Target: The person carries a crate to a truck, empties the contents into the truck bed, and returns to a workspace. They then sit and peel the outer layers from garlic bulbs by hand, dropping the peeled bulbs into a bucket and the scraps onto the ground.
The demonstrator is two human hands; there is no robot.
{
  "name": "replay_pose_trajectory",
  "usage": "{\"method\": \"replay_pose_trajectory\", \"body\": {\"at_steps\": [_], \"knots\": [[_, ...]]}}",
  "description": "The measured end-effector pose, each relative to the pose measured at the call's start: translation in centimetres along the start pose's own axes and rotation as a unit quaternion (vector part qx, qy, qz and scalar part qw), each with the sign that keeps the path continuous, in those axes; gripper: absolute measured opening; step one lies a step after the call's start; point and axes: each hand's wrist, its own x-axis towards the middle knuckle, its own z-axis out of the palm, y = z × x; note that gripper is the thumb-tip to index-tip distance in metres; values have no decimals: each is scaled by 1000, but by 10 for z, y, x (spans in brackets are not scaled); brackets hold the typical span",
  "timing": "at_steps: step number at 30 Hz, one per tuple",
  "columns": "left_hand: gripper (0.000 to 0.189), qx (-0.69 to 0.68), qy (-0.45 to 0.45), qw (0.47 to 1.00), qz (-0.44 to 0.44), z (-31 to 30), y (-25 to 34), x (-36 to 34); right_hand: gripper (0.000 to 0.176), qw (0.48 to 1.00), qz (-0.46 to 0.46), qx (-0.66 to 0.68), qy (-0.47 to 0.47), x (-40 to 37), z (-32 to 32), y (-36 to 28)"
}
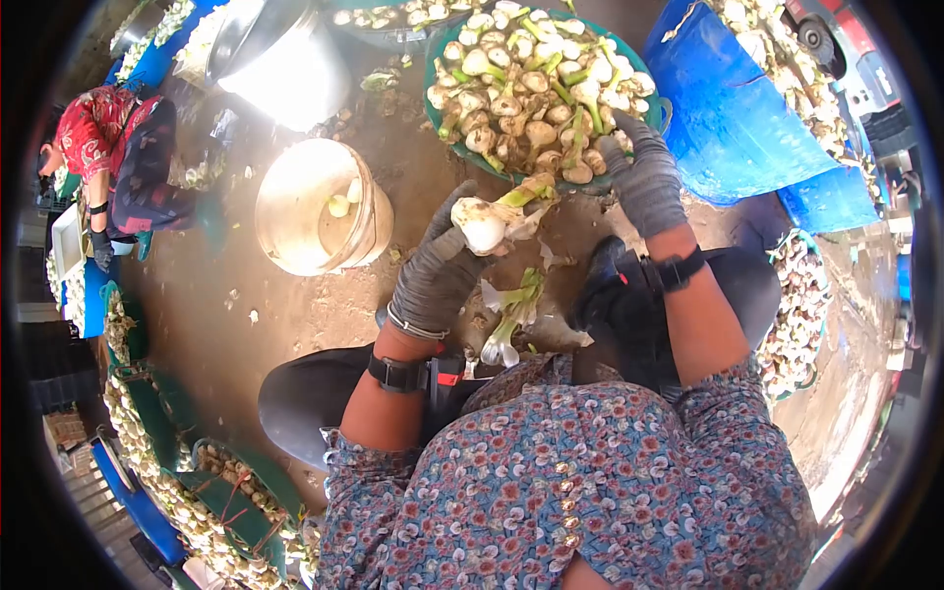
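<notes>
My left hand (440, 280), in a grey glove, is closed around a garlic bulb (482, 226). The bulb shows a white base, loose papery skin and a short stalk pointing up to the right. My right hand (644, 182), also gloved, is at the right front rim of a green tub (644, 71), its fingers apart next to the garlic bulbs (526, 93) heaped inside. I see nothing held in it. Below my hands are cut green and white garlic leaves (513, 313), between my knees.
A white bucket (372, 221) with a few pale pieces inside stands left of my hands. Blue containers (742, 108) rise at the right. More garlic (798, 305) lies by my right knee. A person in a red top (88, 133) bends over at the far left.
</notes>
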Motion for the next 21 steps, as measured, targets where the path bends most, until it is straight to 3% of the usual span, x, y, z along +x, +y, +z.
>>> {"method": "replay_pose_trajectory", "body": {"at_steps": [1,3,6,7,10,13,16,21], "knots": [[78,-9,11,1000,-23,-5,-1,1,33,996,-28,79,-16,-2,-12,-38],[74,-21,-29,999,-22,-13,-6,6,34,961,-198,152,-123,-7,-18,-72],[73,43,-44,998,-23,-17,-11,8,28,934,-326,-8,-147,-24,-7,-85],[73,79,-39,996,-22,-17,-10,7,25,931,-329,-23,-160,-23,-6,-87],[74,149,-6,989,-26,-14,-9,5,25,939,-292,-10,-183,-29,-1,-86],[75,162,-7,985,-50,-19,-12,3,22,940,-240,46,-239,-35,6,-76],[79,151,-22,984,-90,-26,-14,2,19,943,-224,82,-232,-40,11,-69],[86,220,-95,969,-67,-11,-7,2,17,933,33,151,-326,-42,11,-69]]}}
